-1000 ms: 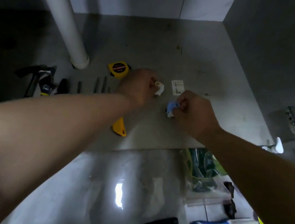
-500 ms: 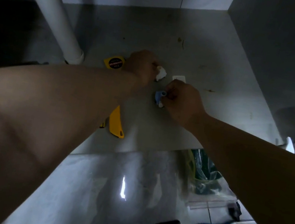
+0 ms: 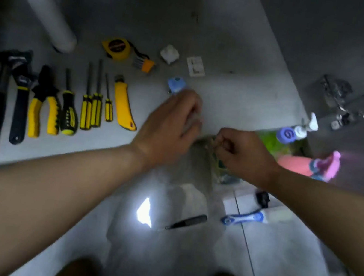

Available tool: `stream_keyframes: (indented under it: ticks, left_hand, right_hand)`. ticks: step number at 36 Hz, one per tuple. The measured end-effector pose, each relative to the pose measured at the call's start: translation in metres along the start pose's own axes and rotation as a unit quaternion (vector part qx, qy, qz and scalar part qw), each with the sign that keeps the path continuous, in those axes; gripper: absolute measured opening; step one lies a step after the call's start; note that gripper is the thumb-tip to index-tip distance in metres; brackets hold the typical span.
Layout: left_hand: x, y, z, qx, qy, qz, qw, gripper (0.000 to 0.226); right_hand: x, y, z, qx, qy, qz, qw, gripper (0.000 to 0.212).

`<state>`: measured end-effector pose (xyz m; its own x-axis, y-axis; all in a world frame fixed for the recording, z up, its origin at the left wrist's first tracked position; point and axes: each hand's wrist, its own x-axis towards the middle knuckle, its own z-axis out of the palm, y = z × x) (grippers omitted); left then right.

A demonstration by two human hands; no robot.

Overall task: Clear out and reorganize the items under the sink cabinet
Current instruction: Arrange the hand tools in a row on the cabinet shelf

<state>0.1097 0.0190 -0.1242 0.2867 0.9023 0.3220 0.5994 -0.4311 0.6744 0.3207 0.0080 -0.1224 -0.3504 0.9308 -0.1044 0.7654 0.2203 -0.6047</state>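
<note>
Clear plastic bag [image 3: 192,164], crumpled, at cabinet floor [image 3: 228,48] front edge | your left hand [image 3: 171,123] and right hand [image 3: 241,155] both pinch it | blue roll [image 3: 175,85], white lump [image 3: 169,54] now released, lying behind hands

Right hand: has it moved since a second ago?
Yes. The right hand was beside the white card on the cabinet floor; it has come back toward the person, to the cabinet's front edge, now pinching a clear plastic bag.
</note>
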Motion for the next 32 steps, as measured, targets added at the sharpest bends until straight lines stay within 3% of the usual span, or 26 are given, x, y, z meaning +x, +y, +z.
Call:
stream_keyframes:
  ticks: [2, 5, 9, 11, 18, 22, 26, 32]
  left_hand:
    - [-0.027, 0.019, 0.019, -0.044, -0.054, 0.001, 0.998, 0.01]
    - [-0.063, 0.026, 0.047, -0.064, -0.219, -0.034, 0.973, 0.009]
    - [-0.102, 0.016, 0.069, 0.03, -0.455, -0.093, 0.885, 0.029]
    - [-0.117, 0.011, 0.075, 0.091, -0.506, -0.083, 0.854, 0.038]
    - [-0.149, 0.001, 0.088, 0.169, -0.467, -0.061, 0.866, 0.031]
    - [-0.154, -0.006, 0.084, 0.167, -0.466, -0.035, 0.868, 0.028]
    - [-0.145, -0.009, 0.069, 0.124, -0.437, -0.027, 0.89, 0.017]
    - [-0.117, 0.0, 0.036, 0.07, -0.355, -0.031, 0.932, 0.019]
  right_hand:
    - [-0.027, 0.01, 0.004, -0.023, -0.046, 0.014, 0.999, 0.012]
    - [-0.067, 0.028, 0.014, -0.08, -0.104, 0.031, 0.991, 0.025]
    - [-0.113, 0.054, 0.027, -0.144, -0.174, 0.044, 0.973, 0.017]
    - [-0.127, 0.062, 0.031, -0.162, -0.207, 0.053, 0.963, 0.014]
    - [-0.139, 0.06, 0.05, -0.137, -0.266, 0.041, 0.953, 0.014]
    - [-0.132, 0.05, 0.065, -0.103, -0.285, 0.03, 0.953, 0.043]
    - [-0.117, 0.039, 0.08, -0.087, -0.244, 0.016, 0.966, 0.059]
    - [-0.087, 0.012, 0.075, -0.039, -0.195, -0.029, 0.98, 0.019]
